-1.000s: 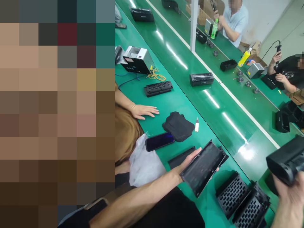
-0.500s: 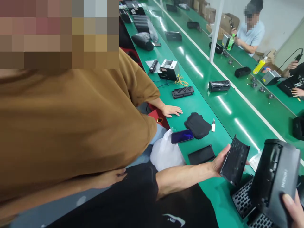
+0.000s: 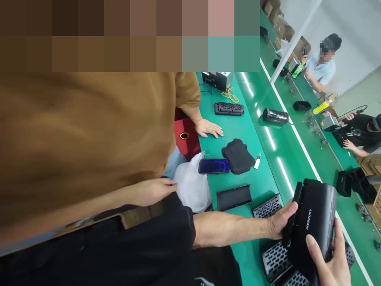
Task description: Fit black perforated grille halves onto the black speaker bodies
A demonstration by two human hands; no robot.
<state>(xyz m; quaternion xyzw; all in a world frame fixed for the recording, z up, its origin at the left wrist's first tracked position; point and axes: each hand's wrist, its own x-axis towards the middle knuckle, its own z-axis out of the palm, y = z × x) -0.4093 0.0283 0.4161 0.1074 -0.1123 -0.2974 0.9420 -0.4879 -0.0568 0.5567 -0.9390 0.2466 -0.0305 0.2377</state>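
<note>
My left hand (image 3: 282, 220) grips a black curved panel (image 3: 292, 214), which stands edge-on against the left side of a black speaker housing (image 3: 320, 218). Whether the two parts are joined I cannot tell. The housing is tilted, with "MERKURY" in light letters on its face. From the lower right my right hand (image 3: 331, 254) holds it, thumb on the front and fingers round the far side. Beneath them lie black slotted grilles (image 3: 276, 260), partly covered by the housing. Another slotted grille (image 3: 268, 206) lies just beyond my left wrist.
A black panel (image 3: 234, 197), a phone (image 3: 214, 166), black cloth pieces (image 3: 238, 156) and a small white bottle (image 3: 257, 161) lie on the green table (image 3: 238, 129). A person in a brown shirt (image 3: 89, 131) stands close at left, one hand on the table. Another speaker (image 3: 275, 116) sits on the belt.
My left hand has brought the panel from apart to against the housing's side. The housing has turned so its lettered face shows more fully. The view has tilted and shifted right.
</note>
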